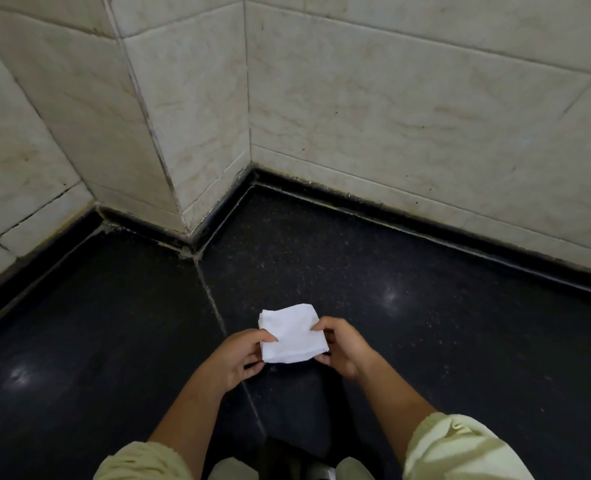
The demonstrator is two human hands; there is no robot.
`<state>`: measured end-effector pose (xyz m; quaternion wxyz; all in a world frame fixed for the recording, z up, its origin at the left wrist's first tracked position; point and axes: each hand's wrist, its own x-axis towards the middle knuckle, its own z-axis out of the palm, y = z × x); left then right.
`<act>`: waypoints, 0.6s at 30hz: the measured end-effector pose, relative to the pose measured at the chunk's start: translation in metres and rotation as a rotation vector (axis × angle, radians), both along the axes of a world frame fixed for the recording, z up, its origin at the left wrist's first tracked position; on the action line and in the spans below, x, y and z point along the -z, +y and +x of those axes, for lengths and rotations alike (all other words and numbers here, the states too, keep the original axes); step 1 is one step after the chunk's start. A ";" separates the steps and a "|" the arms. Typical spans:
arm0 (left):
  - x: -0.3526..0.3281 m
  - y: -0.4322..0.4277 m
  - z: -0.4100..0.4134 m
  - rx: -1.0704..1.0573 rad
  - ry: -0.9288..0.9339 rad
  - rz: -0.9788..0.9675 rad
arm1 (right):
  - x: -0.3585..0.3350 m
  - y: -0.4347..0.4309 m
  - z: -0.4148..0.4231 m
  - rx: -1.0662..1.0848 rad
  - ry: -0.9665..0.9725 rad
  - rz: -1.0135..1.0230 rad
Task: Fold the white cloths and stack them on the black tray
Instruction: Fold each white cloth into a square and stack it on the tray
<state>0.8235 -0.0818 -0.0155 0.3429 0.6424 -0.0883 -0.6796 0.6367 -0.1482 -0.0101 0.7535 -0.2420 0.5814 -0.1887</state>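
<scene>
White and folded small, the cloth (292, 336) sits between both hands over the black speckled surface (425, 323), near the tiled corner; whether it rests there I cannot tell. Its stacked layers look loose, so a slack pinch or quick swing could likely spring the fold open, and no tray shows. The left hand (237, 358) pinches the left edge, thumb on top. The right hand (344, 348) pinches the right edge likewise, forearms angled inward.

Tiled kitchen or washroom corner: marbled wall tiles (391, 109), black speckled stone counter (425, 323).
</scene>
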 end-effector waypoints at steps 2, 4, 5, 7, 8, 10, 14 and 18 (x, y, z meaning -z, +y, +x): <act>-0.003 -0.006 -0.010 0.052 -0.016 -0.046 | -0.005 0.002 -0.015 0.057 -0.037 0.000; -0.008 -0.014 -0.023 0.099 -0.016 -0.101 | -0.011 0.005 -0.032 0.087 -0.065 -0.025; -0.011 -0.019 -0.034 0.137 -0.007 -0.126 | -0.014 0.007 -0.046 0.108 -0.074 -0.047; -0.018 -0.026 -0.055 0.202 0.016 -0.175 | -0.021 0.013 -0.070 0.139 -0.086 -0.090; -0.021 -0.029 -0.066 0.233 0.034 -0.198 | -0.023 0.017 -0.084 0.163 -0.087 -0.107; -0.026 -0.034 -0.089 0.303 0.069 -0.242 | -0.028 0.025 -0.112 0.219 -0.082 -0.130; -0.036 -0.039 -0.144 0.466 0.119 -0.310 | -0.039 0.045 -0.173 0.342 -0.054 -0.173; -0.043 -0.035 -0.212 0.561 0.136 -0.333 | -0.050 0.075 -0.239 0.438 -0.044 -0.209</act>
